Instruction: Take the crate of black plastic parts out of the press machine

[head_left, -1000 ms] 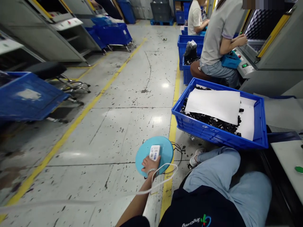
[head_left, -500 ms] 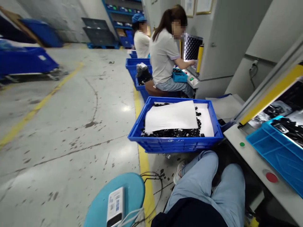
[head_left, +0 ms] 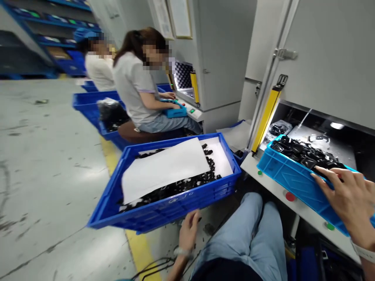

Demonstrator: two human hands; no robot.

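Note:
My left hand (head_left: pixel 189 230) hangs low beside my left knee, fingers loosely curled and holding nothing, just below the front wall of a large blue crate (head_left: pixel 164 210). That crate holds black plastic parts (head_left: pixel 187 181) under a white sheet (head_left: pixel 164 168). My right hand (head_left: pixel 345 195) reaches in from the right with fingers stretched out, resting on the rim of a light blue tray (head_left: pixel 293 181) full of black parts (head_left: pixel 304 154). The tray stands on the ledge of a grey machine (head_left: pixel 322 78).
A red button (head_left: pixel 290 196) and green buttons (head_left: pixel 259 172) sit on the machine ledge. A yellow light-curtain post (head_left: pixel 265 117) stands beside the opening. Two seated people (head_left: pixel 137 97) work at another machine to the left, with more blue crates (head_left: pixel 93 103) near them. A cable (head_left: pixel 152 267) lies on the floor.
My view has swung right from the floor to the machine. My left hand left the teal disc with the white device. My right hand has come into view on the light blue tray.

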